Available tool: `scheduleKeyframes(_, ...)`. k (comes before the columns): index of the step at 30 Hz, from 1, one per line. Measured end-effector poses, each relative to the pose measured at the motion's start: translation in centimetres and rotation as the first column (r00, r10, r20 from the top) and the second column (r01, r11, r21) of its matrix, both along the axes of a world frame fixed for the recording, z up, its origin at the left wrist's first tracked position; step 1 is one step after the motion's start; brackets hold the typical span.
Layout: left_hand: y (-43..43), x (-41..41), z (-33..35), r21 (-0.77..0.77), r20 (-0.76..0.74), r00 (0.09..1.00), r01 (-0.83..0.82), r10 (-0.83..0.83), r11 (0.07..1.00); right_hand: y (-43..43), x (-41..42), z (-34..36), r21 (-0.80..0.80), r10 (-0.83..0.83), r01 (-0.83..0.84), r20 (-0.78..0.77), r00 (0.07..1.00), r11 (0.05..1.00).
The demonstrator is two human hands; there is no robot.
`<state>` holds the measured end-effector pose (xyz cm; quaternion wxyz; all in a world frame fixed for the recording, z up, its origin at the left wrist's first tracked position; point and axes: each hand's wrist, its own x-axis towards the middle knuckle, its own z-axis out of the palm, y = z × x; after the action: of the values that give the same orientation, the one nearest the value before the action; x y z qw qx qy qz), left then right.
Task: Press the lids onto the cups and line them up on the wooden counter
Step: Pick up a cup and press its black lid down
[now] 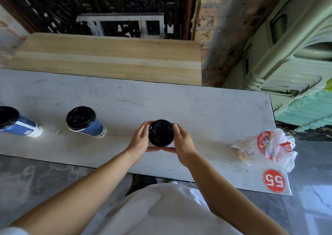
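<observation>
A cup with a black lid stands on the grey table, seen from straight above so its body is hidden. My left hand and my right hand wrap around it from both sides, thumbs meeting at the near side under the lid's rim. To the left stand two blue-and-white cups with black lids on: one in the middle left, another at the frame's left edge. The wooden counter runs behind the table and is bare.
A crumpled plastic bag with red-printed cups lies at the table's right end. A red round "55" sticker marks the near right corner. Pale green moulded plastic stands to the right, a brick pillar beside the counter.
</observation>
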<state>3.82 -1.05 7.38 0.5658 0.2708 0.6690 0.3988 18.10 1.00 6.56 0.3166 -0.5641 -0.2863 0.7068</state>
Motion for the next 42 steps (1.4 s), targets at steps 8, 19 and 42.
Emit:
scheduleKeyframes(8, -1.1, 2.2, 0.6, -0.056, 0.053, 0.954, -0.291, 0.294, 0.955, -1.2, 0.7, 0.2, -0.122, -0.139, 0.125, -0.116, 0.983, 0.985)
scheduleKeyframes(19, -1.4, -0.4, 0.4, -0.131, -0.088, 0.974, -0.219, 0.209, 0.967, -1.6, 0.2, -0.6, -0.100, -0.044, 0.033, -0.113, 0.993, 0.994)
scheduleKeyframes(42, -0.3, -3.5, -2.6, 0.082, 0.040, 0.998, 0.051, -0.055, 0.995, 0.8, -1.3, -0.5, -0.020, 0.042, -0.042, 0.035, 0.998, 0.999)
